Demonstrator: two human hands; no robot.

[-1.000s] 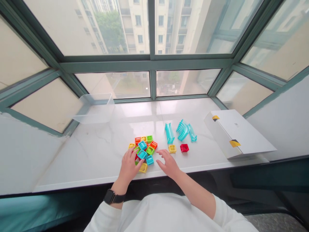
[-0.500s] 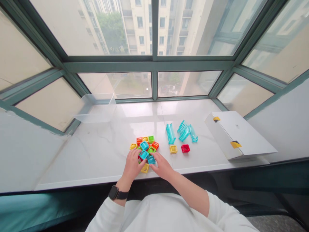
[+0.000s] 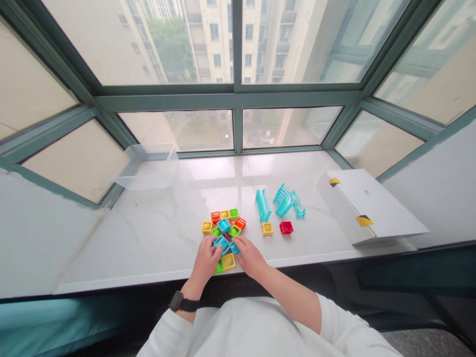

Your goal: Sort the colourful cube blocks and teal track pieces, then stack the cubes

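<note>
My left hand (image 3: pixel 205 257), with a dark watch at the wrist, has its thumb and fingers closed on a tilted blue toy block (image 3: pixel 222 244). Close by on the right, my right hand (image 3: pixel 250 256) pinches a second blue block (image 3: pixel 234 248), partly covered by its fingers. Between and below the hands lie a yellow block (image 3: pixel 228 262) and a green block (image 3: pixel 217 267) near the ledge's front edge. Just beyond the fingers is a cluster of several blocks, including another blue block (image 3: pixel 223 225), an orange block (image 3: pixel 240 223) and a yellow block (image 3: pixel 207 227).
Right of the cluster sit a single yellow block (image 3: pixel 267 229) and a red block (image 3: pixel 286 227). Behind them lie clear teal track pieces (image 3: pixel 263 205). A white box (image 3: pixel 375 206) is at the right, a transparent bin (image 3: pixel 148 181) at the back left. Windows enclose the white ledge (image 3: pixel 148 238).
The blue block at my left hand has tilted and shifted slightly nearer. The right-hand blue block has turned. The front yellow block moved right, and a green block beside it now shows.
</note>
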